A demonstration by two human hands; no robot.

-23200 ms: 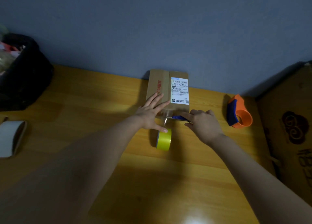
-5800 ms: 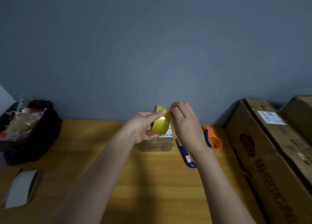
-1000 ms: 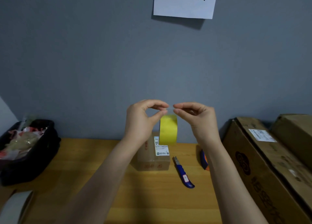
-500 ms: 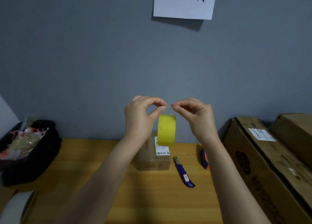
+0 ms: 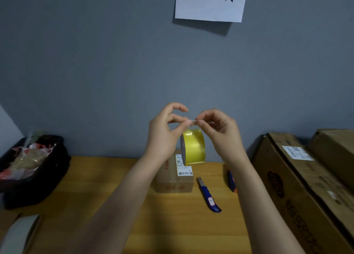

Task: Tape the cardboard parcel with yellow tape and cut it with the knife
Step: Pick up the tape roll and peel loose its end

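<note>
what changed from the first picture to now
The yellow tape roll left the table: it now hangs in the air from its free end, pinched by the left hand and right hand. The left hand came off the parcel; the right let go of the knife, which lies on the table. The parcel stayed on the table.

Your hands (image 5: 193, 131) have pinched closer together, and the yellow tape roll (image 5: 193, 147) below them has swung its side towards nine o'clock.

My left hand (image 5: 162, 137) and right hand (image 5: 222, 133) are raised at frame centre, fingertips pinched together, forearms converging.
</note>
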